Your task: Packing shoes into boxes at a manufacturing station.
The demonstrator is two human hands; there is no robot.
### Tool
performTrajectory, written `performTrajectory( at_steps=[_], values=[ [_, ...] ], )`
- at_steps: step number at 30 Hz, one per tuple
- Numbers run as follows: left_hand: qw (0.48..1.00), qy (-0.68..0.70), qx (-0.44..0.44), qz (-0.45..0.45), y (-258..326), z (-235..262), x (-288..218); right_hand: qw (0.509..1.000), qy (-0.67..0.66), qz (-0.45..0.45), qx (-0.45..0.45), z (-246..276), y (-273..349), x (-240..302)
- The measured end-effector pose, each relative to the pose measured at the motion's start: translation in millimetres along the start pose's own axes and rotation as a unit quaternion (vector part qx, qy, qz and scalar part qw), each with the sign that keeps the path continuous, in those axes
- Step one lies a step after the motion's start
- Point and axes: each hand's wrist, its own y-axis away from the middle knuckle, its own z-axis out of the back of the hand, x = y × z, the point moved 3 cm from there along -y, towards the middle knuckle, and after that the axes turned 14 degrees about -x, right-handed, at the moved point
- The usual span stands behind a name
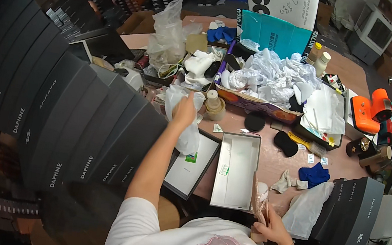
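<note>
My left hand (185, 109) reaches forward with its fingers closed on a thin white plastic bag (187, 139), which hangs over the far end of a box lid (182, 174). Low on the right, my right hand (273, 231) grips a pinkish-beige shoe (260, 204) with white stuffing in its toe. The shoe is tilted up beside the right wall of an open shoe box (237, 162), white inside with a small green-and-white label. The lid lies white side up, left of this box. Another translucent white bag (302, 211) lies right of the shoe.
Stacked dark shoe boxes (87, 131) crowd the left, with more boxes (353, 216) at right. A carton (255, 103) full of crumpled white paper stands at the back. A bottle (215, 106), a black sponge (286, 144), a brush (306, 141) and a blue cloth (314, 176) lie around.
</note>
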Motion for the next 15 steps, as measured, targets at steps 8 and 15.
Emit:
performTrajectory(
  at_steps=[8,15],
  values=[
    [0.973,-0.119,0.2,0.01,-33.0,-59.9,60.7,0.989,-0.11,-0.082,-0.061,-12.9,24.6,5.2],
    [0.946,0.269,-0.039,-0.174,82.5,88.8,-61.4,0.933,-0.342,-0.014,0.11,-0.4,-27.2,87.2]
  ],
)
